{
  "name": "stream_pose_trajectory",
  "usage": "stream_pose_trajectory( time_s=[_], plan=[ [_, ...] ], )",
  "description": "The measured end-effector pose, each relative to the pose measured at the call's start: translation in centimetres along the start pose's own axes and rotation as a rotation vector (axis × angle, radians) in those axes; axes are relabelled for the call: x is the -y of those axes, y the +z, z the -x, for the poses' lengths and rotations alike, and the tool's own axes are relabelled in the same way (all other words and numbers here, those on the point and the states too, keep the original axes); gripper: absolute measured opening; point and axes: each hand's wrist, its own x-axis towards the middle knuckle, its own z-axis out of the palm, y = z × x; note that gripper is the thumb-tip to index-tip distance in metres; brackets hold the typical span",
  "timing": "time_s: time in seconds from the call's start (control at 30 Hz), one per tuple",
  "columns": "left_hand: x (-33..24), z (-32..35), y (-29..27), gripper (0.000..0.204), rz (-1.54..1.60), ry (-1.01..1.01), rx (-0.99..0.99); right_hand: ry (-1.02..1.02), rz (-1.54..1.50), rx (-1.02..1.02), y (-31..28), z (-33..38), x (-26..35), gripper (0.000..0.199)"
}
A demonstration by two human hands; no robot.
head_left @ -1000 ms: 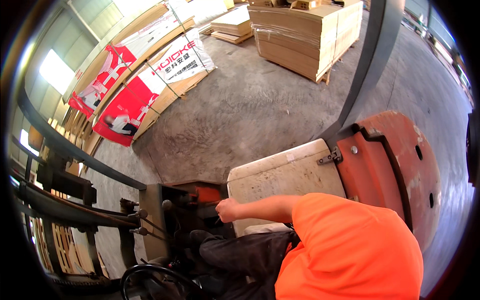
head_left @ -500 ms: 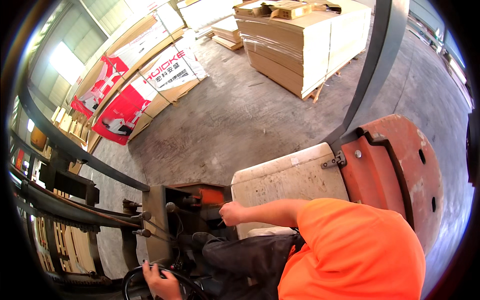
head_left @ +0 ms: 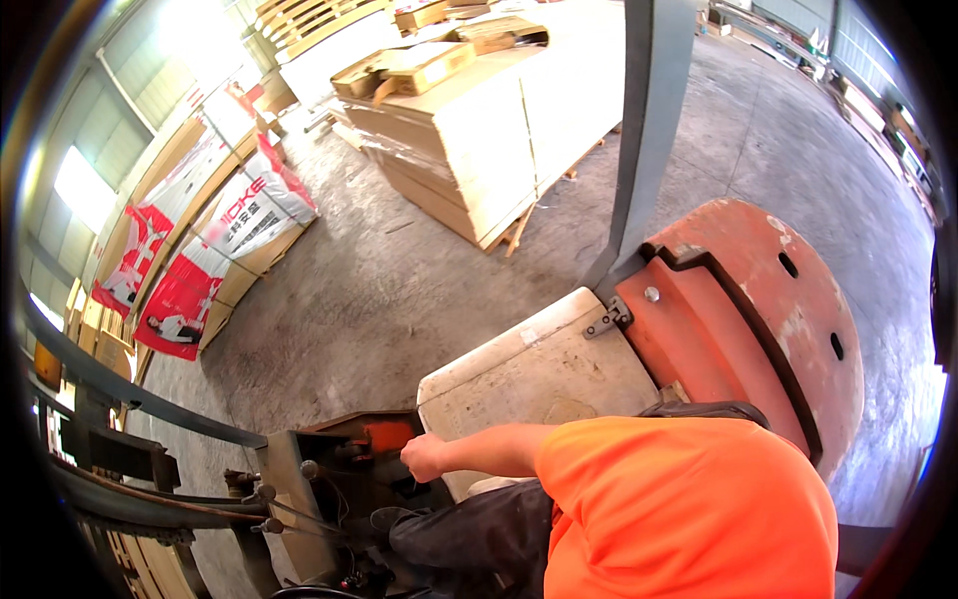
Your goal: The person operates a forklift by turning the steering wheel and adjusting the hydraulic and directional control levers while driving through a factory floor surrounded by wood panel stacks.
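My right hand (head_left: pixel 424 457) is closed, its forearm coming out of an orange sleeve (head_left: pixel 689 499). It hangs above the dark footwell beside the front edge of a worn beige cover panel (head_left: pixel 519 384). Something small and thin may stick out below the fingers; I cannot make out what. My legs in dark trousers (head_left: pixel 469 529) stretch toward the forklift's floor. Ahead of them stand control levers with round knobs (head_left: pixel 309 469). Only a sliver of the black steering wheel (head_left: pixel 309 592) shows at the lower edge, and my left hand is out of the picture.
A grey post (head_left: pixel 654 130) rises beside the red-orange rear counterweight (head_left: pixel 738 290). Beyond it, a tall stack of boards (head_left: pixel 469 150) carries opened cartons (head_left: pixel 429 68). Wrapped panel bundles (head_left: pixel 225 240) stand farther left on the concrete floor (head_left: pixel 329 329). Mast parts (head_left: pixel 110 439) fill the left side.
The view has swung to the right, so the stacks sit farther left. My left hand, earlier on the steering wheel, has dropped out of sight. My right hand stays closed over the footwell.
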Motion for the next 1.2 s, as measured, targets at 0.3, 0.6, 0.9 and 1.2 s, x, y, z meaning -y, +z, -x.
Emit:
stream_pose_trajectory(
  time_s=[0.3, 0.6, 0.9, 1.2],
  plan=[
    [-1.9, 28.6, -10.6, 0.024, -0.001, -0.297, -0.081, 0.01, 0.016, 0.028, -2.2, 13.9, -12.2, 0.023],
    [-15.5, 57.2, -21.9, 0.017, 0.055, -0.41, -0.147, -0.038, 0.005, 0.028, -6.6, 32.0, -30.5, 0.023],
    [-30.3, 80.7, -34.5, 0.024, 0.11, -0.333, -0.255, -0.06, 0.007, -0.035, -11.4, 52.2, -49.5, 0.02],
    [-43.9, 105.1, -47.9, 0.023, 0.091, -0.108, -0.268, -0.046, -0.017, -0.03, -19.5, 72.1, -66.2, 0.022]
  ],
)
